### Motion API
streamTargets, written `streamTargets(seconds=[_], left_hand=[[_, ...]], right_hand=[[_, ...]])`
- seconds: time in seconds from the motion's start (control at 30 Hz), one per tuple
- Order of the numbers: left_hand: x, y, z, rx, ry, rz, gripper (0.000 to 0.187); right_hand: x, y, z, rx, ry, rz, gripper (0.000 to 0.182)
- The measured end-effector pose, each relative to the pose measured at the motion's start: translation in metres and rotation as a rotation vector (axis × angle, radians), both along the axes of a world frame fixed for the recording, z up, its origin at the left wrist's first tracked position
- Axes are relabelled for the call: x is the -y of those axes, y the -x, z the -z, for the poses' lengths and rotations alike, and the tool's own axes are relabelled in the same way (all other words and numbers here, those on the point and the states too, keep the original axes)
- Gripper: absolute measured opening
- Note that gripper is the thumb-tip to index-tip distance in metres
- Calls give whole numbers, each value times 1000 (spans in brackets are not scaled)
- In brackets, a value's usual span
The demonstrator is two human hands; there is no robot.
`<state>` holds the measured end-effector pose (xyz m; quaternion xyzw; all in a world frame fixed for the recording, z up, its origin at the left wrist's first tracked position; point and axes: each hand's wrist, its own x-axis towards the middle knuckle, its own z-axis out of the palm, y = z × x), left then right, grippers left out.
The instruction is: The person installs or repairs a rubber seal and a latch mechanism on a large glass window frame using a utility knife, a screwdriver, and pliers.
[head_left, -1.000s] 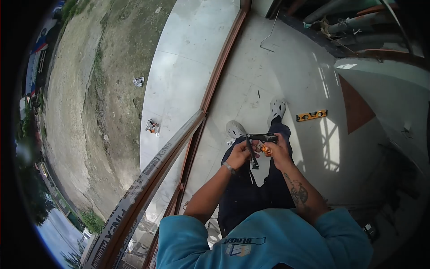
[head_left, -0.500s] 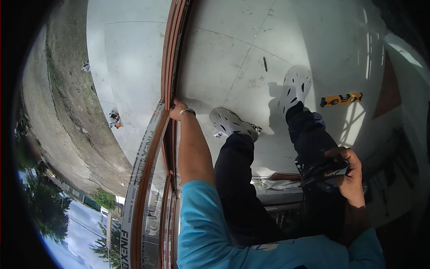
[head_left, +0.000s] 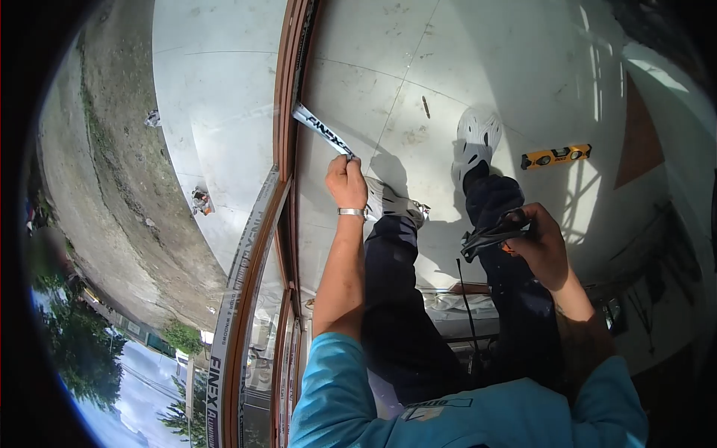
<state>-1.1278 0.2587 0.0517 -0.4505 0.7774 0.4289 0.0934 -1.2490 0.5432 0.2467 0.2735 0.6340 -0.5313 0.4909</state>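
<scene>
Head view showed the left hand (head_left: pixel 347 183) with fingers clamped on a FINEX-printed strip (head_left: pixel 321 128), seemingly tensioned from the brown frame (head_left: pixel 284 119) beyond them, while fingers of the right hand (head_left: pixel 545 246) clasped a dark bundle (head_left: pixel 487 237).

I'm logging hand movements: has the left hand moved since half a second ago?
Yes, the left hand has moved away from the long brown frame, rightward in the view, and now grips a white printed strip.
</scene>
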Motion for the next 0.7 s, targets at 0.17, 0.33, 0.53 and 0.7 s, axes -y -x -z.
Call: streamTargets(seconds=[0.17,0.33,0.53,0.7], left_hand=[[-62,96,-140,-348,-77,393,18],[-118,136,-222,-482,-230,498,14],[-150,163,-301,-495,-229,607,16],[-198,206,-398,-549,-237,867,16]], right_hand=[[48,64,67,-31,134,155,64],[146,141,18,47,-48,-270,69],[87,166,-25,-66,-94,-392,30],[-8,210,-154,-263,-77,-228,20]])
